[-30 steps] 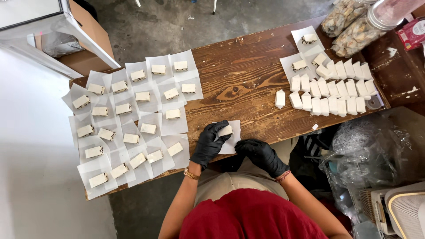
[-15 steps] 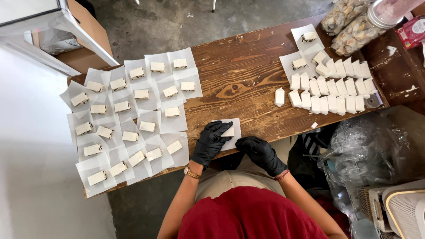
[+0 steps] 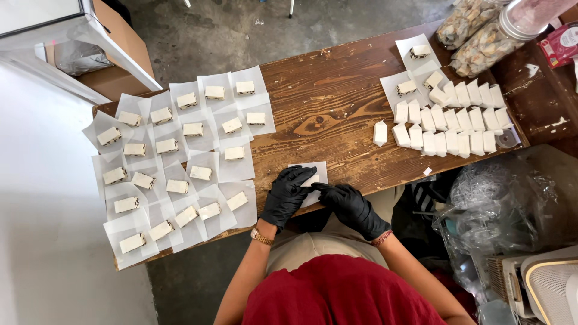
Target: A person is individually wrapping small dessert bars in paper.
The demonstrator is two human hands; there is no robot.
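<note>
Both my hands wear black gloves and meet at the near edge of a brown wooden table (image 3: 337, 114). My left hand (image 3: 285, 195) lies over a white paper square (image 3: 318, 173) and grips the small pale bar on it, which the fingers mostly hide. My right hand (image 3: 351, 206) pinches the paper's near edge beside the left fingertips. To the left lie several unwrapped pale bars on paper squares (image 3: 180, 156). At the far right stand several wrapped white bars in rows (image 3: 451, 123), with one wrapped bar (image 3: 380, 133) apart from them.
Clear bags of dried goods (image 3: 475, 30) sit at the table's far right corner. A cardboard box (image 3: 114, 54) stands on the floor beyond the left end. Crumpled clear plastic (image 3: 500, 204) and a white fan (image 3: 551, 289) lie at my right.
My hands and the paper square shifted slightly toward the table's near edge. My right fingers came up to the paper's edge by the left hand.
</note>
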